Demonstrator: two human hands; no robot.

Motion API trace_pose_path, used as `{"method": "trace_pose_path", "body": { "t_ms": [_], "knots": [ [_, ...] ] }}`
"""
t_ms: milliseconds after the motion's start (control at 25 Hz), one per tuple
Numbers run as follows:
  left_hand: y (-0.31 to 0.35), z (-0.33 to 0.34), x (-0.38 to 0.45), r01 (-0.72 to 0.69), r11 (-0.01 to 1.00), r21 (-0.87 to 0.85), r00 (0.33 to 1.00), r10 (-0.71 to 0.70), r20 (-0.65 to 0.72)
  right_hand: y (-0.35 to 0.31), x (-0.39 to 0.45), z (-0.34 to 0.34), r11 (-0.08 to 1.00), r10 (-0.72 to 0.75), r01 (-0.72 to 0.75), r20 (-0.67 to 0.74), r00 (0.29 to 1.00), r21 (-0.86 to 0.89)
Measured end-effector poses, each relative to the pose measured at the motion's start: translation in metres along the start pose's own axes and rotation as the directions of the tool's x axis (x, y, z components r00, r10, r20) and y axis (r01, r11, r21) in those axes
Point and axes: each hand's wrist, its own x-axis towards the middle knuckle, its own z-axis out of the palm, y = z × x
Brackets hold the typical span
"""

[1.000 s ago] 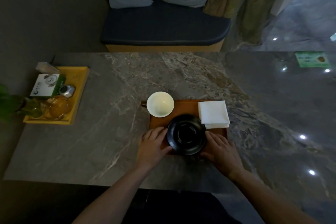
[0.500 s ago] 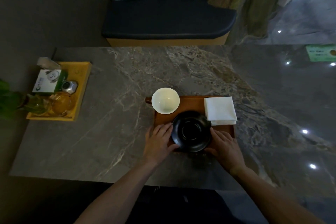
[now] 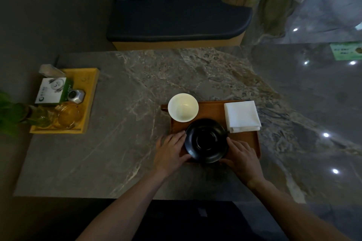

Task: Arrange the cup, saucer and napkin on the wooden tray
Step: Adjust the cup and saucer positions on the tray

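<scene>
A wooden tray (image 3: 248,141) lies on the marble table. The white cup (image 3: 183,107) stands empty on the tray's far left corner, overhanging its edge. A folded white napkin (image 3: 242,116) lies on the far right corner. The black saucer (image 3: 206,140) sits at the tray's near middle. My left hand (image 3: 170,150) presses against the saucer's left rim, thumb curled along its near edge. My right hand (image 3: 242,154) holds the right rim the same way, resting on the tray.
A yellow tray (image 3: 89,101) at the table's left holds a green-and-white box (image 3: 52,92), a small metal object (image 3: 76,96) and glassware (image 3: 66,116). A plant (image 3: 8,113) stands beside it. A cushioned bench (image 3: 176,19) lies beyond the table's far edge.
Both hands stay at the saucer's sides. The saucer, cup and napkin keep their places on the tray; only the camera view shifts slightly.
</scene>
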Motion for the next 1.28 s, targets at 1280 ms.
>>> {"method": "trace_pose_path", "body": {
  "t_ms": [1280],
  "knots": [
    [-0.02,-0.008,0.0,-0.047,0.998,0.039,0.995,0.044,0.087,-0.015,0.007,0.006,0.996,-0.004,0.009,0.054,0.999,-0.088]
  ]
}}
